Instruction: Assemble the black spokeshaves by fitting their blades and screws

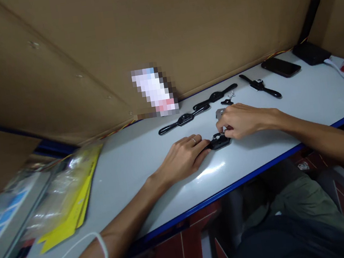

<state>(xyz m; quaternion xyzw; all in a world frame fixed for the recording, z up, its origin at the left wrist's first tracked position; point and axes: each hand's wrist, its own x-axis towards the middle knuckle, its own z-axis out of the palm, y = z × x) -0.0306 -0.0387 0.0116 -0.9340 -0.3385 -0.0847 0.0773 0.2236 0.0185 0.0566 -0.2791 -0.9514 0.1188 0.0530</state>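
Note:
A black spokeshave (220,141) lies on the white tabletop with its middle part showing between my hands. My left hand (187,154) is closed around its left handle. Over its right end, my right hand (235,121) has its fingers pinched together; what they hold, if anything, is hidden. A flat grey metal blade (220,114) lies partly behind my right hand. Just beyond are a small black metal piece (226,102) and several small silver screws (231,94). Other black spokeshaves lie farther back: one at left (185,119), one behind it (216,96), one at right (259,85).
A black phone (281,67) and a black box (312,53) with a white cable stand at the back right. Yellow sheets (83,198) and clear plastic bags (55,194) lie at left. Cardboard walls (208,24) border the table; its blue edge (246,174) runs before me.

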